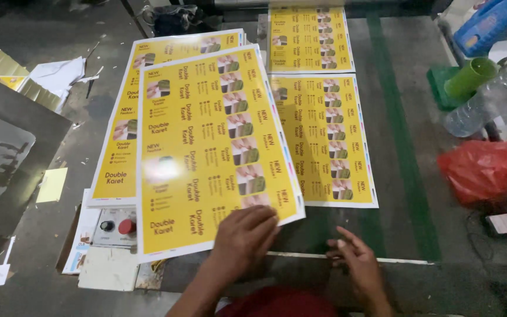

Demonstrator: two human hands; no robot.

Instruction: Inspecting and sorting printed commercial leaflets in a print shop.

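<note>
Your left hand [243, 238] lies flat on the near right corner of the top yellow printed sheet [212, 152], pressing it on the stack. Your right hand [356, 261] rests open on the dark worktop [406, 235] just beside it, near another yellow sheet [324, 141]. A red plastic bag [488, 169] sits at far right.

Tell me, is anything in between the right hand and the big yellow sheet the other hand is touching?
Nothing visible. The right hand hovers over bare dark table, beside the top yellow sheet. The left hand already rests on that sheet's near corner.
</note>
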